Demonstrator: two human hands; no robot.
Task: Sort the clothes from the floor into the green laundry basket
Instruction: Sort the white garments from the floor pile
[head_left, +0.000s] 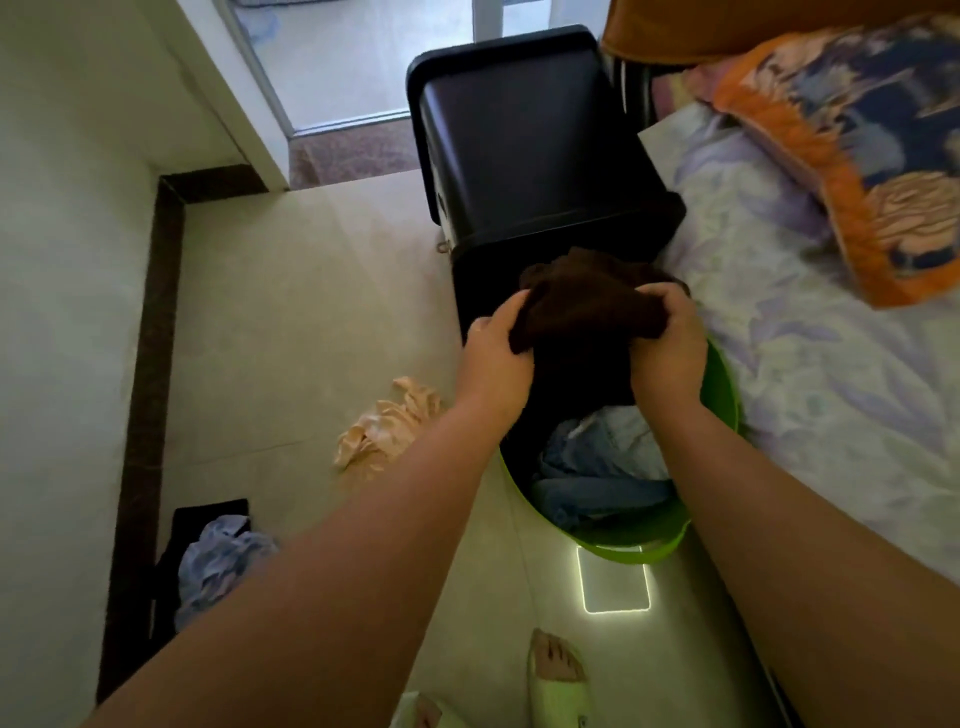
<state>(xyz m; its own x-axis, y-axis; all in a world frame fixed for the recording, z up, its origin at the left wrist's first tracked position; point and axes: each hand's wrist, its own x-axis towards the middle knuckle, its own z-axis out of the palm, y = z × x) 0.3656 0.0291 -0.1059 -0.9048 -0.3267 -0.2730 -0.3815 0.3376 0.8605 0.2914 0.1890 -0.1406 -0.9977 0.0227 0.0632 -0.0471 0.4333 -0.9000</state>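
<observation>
Above the green laundry basket (719, 384), in the head view, both hands grip one dark brown garment (592, 306). The left hand (496, 353) is closed on its left edge and the right hand (667, 345) on its right edge, fingers curled into the cloth. The garment's long axis runs side to side between them, and its lower part hangs dark into the far half of the basket. The basket stands on the floor (291, 322), hard against the bed (810, 364) on the right and just in front of a black cabinet (519, 156). It already holds blue clothes (597, 467) in its near half.

The opening lies straight below the hands, so the coming move is likely a plain drop or lowering, neither hand much nearer than the other.

A peach garment (384, 426) lies on the floor left of the basket, closer to the left hand. A pale blue garment (223, 561) lies further left and nearer the person.
</observation>
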